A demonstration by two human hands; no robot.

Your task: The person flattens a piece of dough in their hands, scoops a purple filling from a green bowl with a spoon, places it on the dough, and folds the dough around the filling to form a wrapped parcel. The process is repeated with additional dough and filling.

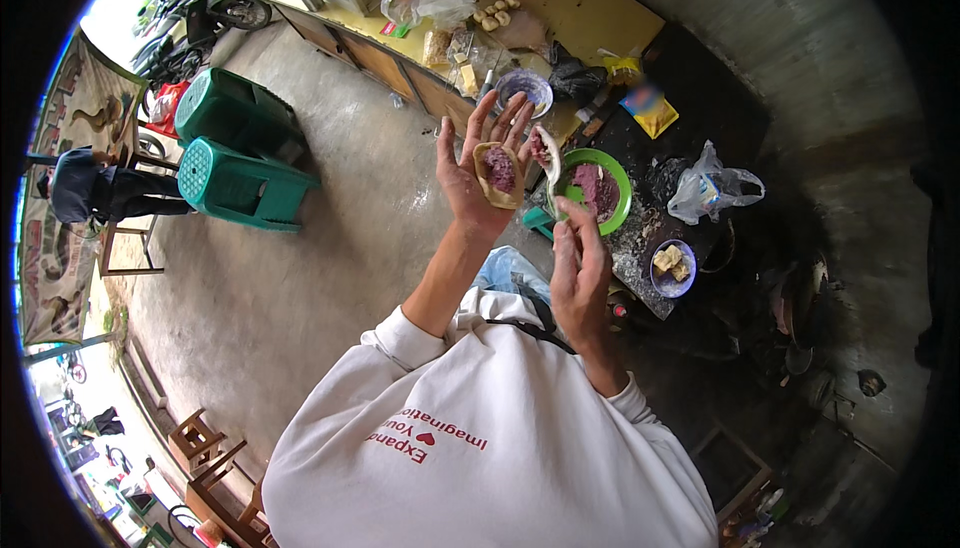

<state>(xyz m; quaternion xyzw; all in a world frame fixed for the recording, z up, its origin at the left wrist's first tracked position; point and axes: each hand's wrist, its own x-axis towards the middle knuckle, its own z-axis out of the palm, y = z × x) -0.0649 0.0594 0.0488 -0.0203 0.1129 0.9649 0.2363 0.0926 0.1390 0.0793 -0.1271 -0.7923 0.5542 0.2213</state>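
Observation:
My left hand (480, 173) is palm up with its fingers spread. On the palm lies a flattened dough round (504, 198), and a mound of purple mash (499, 168) sits at its middle. My right hand (581, 270) grips the lower end of a pale, smeared spoon-like utensil (553, 165). Some purple filling clings to its upper end, beside my left fingers. Just beyond my right hand, a green bowl (624, 207) contains more purple mash (596, 188).
On the worktop (592, 12) are dough balls (491, 21), a purple-rimmed bowl (550, 103) and plastic bags (446, 2). A small bowl (691, 280) of yellowish pieces stands near the dark table's corner. Green plastic stools (247, 184) stand left, near another person (82, 184).

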